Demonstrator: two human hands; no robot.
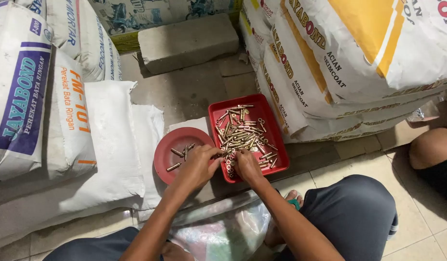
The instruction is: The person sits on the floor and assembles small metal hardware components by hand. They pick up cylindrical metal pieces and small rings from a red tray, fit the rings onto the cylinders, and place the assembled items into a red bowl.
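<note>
The fingers of the left hand (pixel 198 166) and the right hand (pixel 246 166) are brought together over the near left corner of a red rectangular tray (pixel 269 118), where small brass-coloured bolts (pixel 240 133) are being handled. Each grip is curled inward, with fingertips pinched close together, but whether a bolt is actually clamped in either cannot be told, since the pieces are small and hidden under the fingers. The two hands are just beside each other, almost touching at the fingertips.

The tray is filled with a loose heap of the bolts and a few ring-shaped pieces, which are spread across most of its floor. Just to its left, touching or nearly touching it, a round red dish (pixel 165 145) is set, in which only a few bolts (pixel 180 155) are laid; its near right edge is covered by the left hand.

Both containers are set on the floor (pixel 194 92), between stacked white sacks (pixel 49 106) on the left and a taller stack of sacks (pixel 359 63) on the right. A grey concrete block (pixel 187 42) is seen further back. A crumpled clear plastic bag (pixel 223 229) is laid between the person's knees, and another person's knee (pixel 432 147) is seen at the right edge.
</note>
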